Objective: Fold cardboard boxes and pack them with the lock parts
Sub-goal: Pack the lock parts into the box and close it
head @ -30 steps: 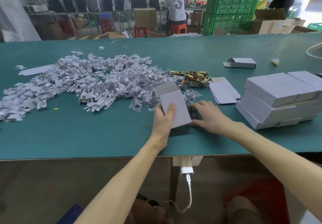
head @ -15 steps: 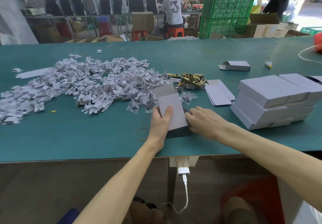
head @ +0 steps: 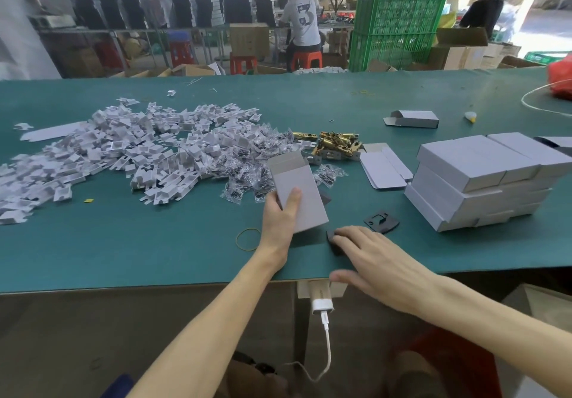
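At frame centre the left hand (head: 280,216) is gripping the grey box (head: 297,187), thumb lying along its top face, while just lower right the right hand (head: 371,255) is pressing flat, straight fingers on a black lock part (head: 331,236) near the green tabletop's (head: 154,252) front edge.

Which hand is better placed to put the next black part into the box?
Probably right. The right hand rests open on a black part just beside the box, while the left hand is occupied gripping that box.
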A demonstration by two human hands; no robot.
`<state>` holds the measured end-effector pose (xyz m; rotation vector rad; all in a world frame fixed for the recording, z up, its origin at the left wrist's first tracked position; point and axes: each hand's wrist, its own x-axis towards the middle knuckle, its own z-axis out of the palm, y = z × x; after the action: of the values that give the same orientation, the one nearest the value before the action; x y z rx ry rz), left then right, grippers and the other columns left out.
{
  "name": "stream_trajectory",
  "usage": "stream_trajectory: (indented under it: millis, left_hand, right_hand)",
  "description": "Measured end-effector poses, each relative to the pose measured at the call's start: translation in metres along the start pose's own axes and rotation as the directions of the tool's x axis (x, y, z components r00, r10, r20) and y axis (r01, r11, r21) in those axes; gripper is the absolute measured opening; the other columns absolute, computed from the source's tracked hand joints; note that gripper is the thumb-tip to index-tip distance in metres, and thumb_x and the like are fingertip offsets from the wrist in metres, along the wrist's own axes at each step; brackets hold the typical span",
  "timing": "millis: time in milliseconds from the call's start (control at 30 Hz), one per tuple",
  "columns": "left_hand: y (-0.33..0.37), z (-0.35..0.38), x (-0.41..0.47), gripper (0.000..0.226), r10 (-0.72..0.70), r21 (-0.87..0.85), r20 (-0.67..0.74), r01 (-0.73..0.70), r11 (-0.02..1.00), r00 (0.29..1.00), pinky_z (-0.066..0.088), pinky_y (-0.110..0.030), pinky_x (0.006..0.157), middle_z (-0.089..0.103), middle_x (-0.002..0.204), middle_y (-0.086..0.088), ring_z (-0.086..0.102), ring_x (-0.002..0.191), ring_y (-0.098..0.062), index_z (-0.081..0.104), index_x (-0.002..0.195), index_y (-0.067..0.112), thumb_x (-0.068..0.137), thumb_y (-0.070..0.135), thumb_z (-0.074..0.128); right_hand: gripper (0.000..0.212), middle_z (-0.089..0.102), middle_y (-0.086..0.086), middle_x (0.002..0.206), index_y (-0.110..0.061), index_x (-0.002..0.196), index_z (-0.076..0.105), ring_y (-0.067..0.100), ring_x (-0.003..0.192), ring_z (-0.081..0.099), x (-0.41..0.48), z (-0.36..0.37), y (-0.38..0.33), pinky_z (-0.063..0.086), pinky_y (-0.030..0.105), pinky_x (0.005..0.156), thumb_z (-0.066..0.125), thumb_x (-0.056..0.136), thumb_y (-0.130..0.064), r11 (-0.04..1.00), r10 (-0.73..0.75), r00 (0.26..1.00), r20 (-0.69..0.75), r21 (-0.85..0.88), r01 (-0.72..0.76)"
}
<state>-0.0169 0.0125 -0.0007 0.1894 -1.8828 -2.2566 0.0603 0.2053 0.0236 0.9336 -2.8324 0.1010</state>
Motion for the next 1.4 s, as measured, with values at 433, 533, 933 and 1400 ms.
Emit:
stream_trajectory:
  millis: [433, 533, 933, 1400]
  left_hand:
    - [0.001, -0.002, -0.005, 0.032, -0.012, -0.024, 0.078, 0.014, 1.000, 0.997, 0.060, -0.024, 0.072, 0.072, 0.114, -0.002, 0.074, 0.089, -0.006, 0.056, 0.126, 0.012, 0.100, 0.028, 0.068]
    - [0.003, -0.003, -0.007, 0.034, -0.005, -0.050, 0.126, 0.011, 0.999, 0.992, 0.063, -0.033, 0.082, 0.073, 0.119, -0.004, 0.074, 0.103, -0.016, 0.059, 0.124, 0.016, 0.096, 0.026, 0.075]
    - [0.010, -0.004, -0.012, 0.036, 0.021, -0.091, 0.189, -0.004, 0.996, 0.982, 0.062, -0.034, 0.086, 0.076, 0.118, -0.006, 0.073, 0.108, -0.022, 0.064, 0.123, 0.011, 0.091, 0.018, 0.079]
    - [0.008, -0.004, -0.011, 0.031, 0.014, -0.076, 0.213, 0.003, 0.997, 0.977, 0.060, -0.039, 0.084, 0.073, 0.118, -0.017, 0.072, 0.102, -0.023, 0.063, 0.121, 0.008, 0.094, 0.018, 0.076]
  right_hand:
    - [0.009, 0.075, -0.001, 0.091, -0.010, 0.100, 0.073, 0.008, 0.081, 0.069, 0.010, -0.053, 0.010, 0.057, 0.029, 0.081, 0.072, 0.091, -0.009, 0.753, 0.332, 0.920, -0.208, 0.645, -0.126]
    - [0.010, 0.075, 0.005, 0.095, -0.008, 0.099, 0.075, 0.009, 0.085, 0.068, 0.045, -0.082, 0.019, 0.053, 0.019, 0.079, 0.074, 0.090, -0.010, 0.686, 0.417, 0.867, -0.274, 0.720, -0.103]
    - [0.008, 0.068, -0.001, 0.084, -0.011, 0.095, 0.061, 0.012, 0.076, 0.066, 0.129, -0.097, 0.014, 0.056, 0.039, 0.076, 0.068, 0.094, -0.015, 0.813, 0.377, 0.860, -0.343, 0.567, -0.130]
    - [0.011, 0.075, 0.001, 0.088, -0.017, 0.104, 0.069, 0.025, 0.083, 0.062, 0.132, -0.089, 0.014, 0.049, 0.039, 0.083, 0.064, 0.096, -0.022, 0.931, 0.189, 0.973, -0.134, 0.341, -0.134]
